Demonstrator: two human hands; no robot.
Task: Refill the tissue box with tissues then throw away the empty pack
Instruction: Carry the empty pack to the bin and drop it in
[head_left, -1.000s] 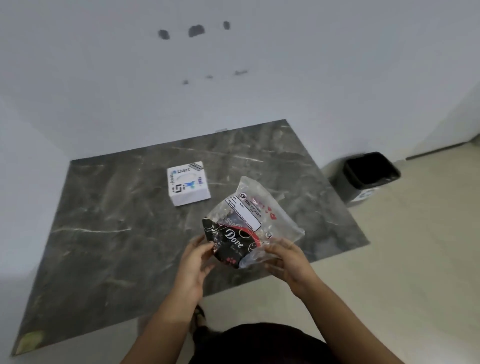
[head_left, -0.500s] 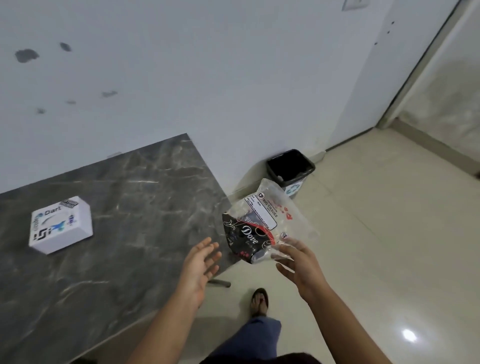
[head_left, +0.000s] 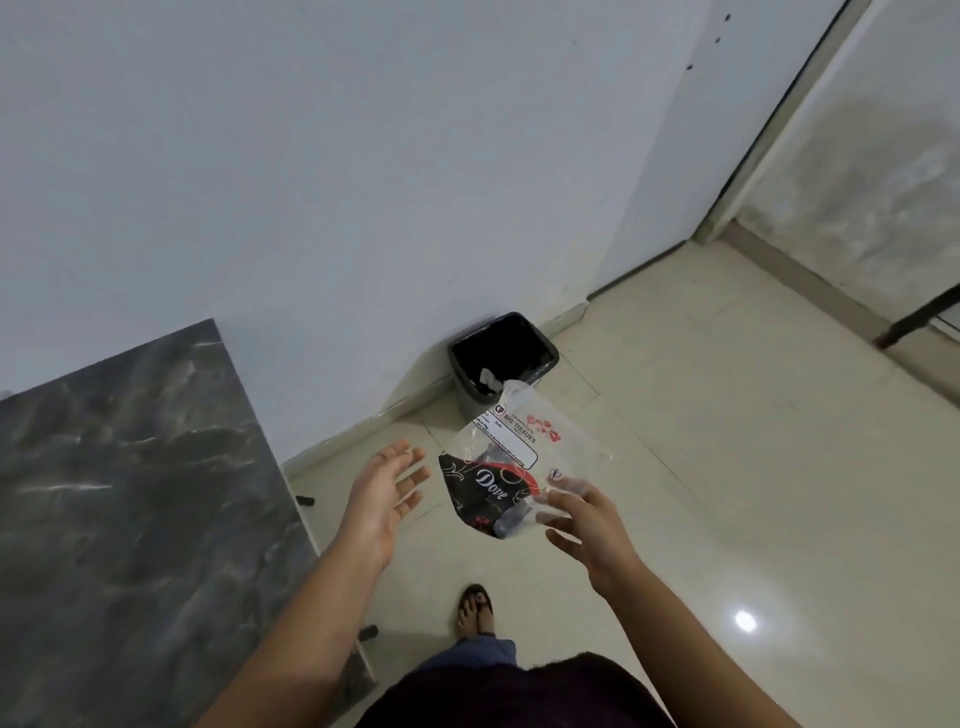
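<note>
My right hand (head_left: 587, 525) pinches the lower right corner of the empty tissue pack (head_left: 511, 457), a clear plastic bag with a white label and a black-and-red printed part. The pack hangs in the air over the floor, between me and the black bin (head_left: 503, 358), which stands open against the wall with a crumpled white scrap inside. My left hand (head_left: 382, 491) is beside the pack on its left, fingers spread, not touching it. The tissue box is out of view.
The dark marble table (head_left: 130, 493) fills the lower left, its corner near my left arm. Pale tiled floor (head_left: 727, 467) spreads to the right. A door frame (head_left: 769, 135) rises at the upper right. My sandalled foot (head_left: 475, 610) is below the pack.
My view has swung right, away from the table and tissue box, toward the bin. My left hand let go of the pack; my right hand carried it closer to the bin.
</note>
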